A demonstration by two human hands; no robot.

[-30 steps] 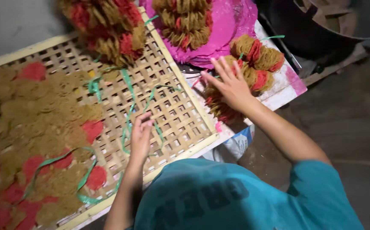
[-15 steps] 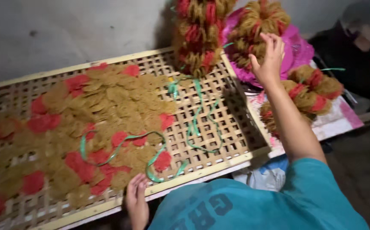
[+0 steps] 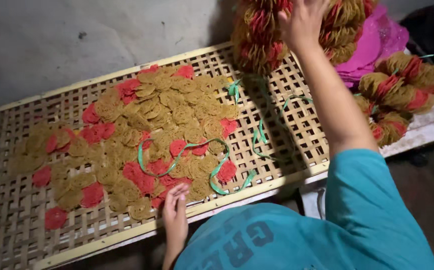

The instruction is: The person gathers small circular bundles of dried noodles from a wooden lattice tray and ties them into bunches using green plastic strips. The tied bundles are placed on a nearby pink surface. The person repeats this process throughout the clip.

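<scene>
A woven bamboo tray (image 3: 127, 234) carries a spread of flat round noodle-like discs (image 3: 152, 130), tan and red. A green plastic strap (image 3: 177, 156) curls over them. My left hand (image 3: 174, 217) lies flat on the tray's front edge, fingers together, touching the nearest discs and holding nothing. My right hand (image 3: 302, 20) reaches up onto a tied bundle of stacked discs (image 3: 257, 42) at the tray's far right corner. Its fingertips run out of the top of the picture, so its grip is hidden.
More tied bundles (image 3: 402, 85) lie to the right on a white surface, beside a pink sheet (image 3: 377, 45). A second green strap (image 3: 259, 135) lies on the bare right part of the tray. A grey concrete surface (image 3: 77, 40) lies behind the tray.
My right hand has risen from the bundles on the right to the bundle at the tray's far corner. My left hand has drawn back from the tray's middle to its front edge.
</scene>
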